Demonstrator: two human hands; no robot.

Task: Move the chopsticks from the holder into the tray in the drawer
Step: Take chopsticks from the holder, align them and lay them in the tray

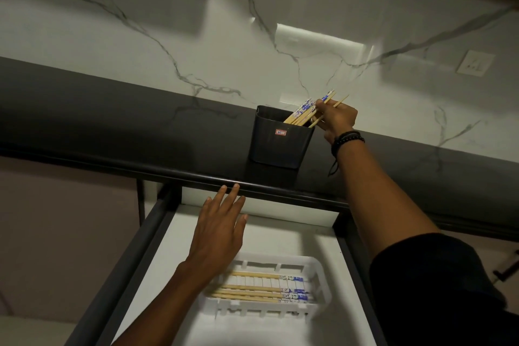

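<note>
The right hand (338, 118) closes its fingers (323, 108) on wooden chopsticks with blue-white ends (302, 112), leaning in the dark plastic holder (280, 140) near the dark table's (140, 132) front edge. The left hand (219, 233) hovers flat, fingers spread wide and holding nothing, over the open white drawer (309, 236), where the white plastic tray (318, 284) holds more chopsticks.

the wall (196, 36) is white marble with grey veins. the counter (112, 126) is dark grey with a black front edge. the holder (278, 140), near the counter's front edge, is black with a small red and white sticker (280, 132). the chopsticks in the holder (302, 112) are pale wood with blue and white patterned ends, as are those in the white slatted tray (323, 270). the drawer (295, 233) is white inside with dark grey sides. the right wrist wears black bead bracelets (346, 139) above a black sleeve (435, 275).
</note>
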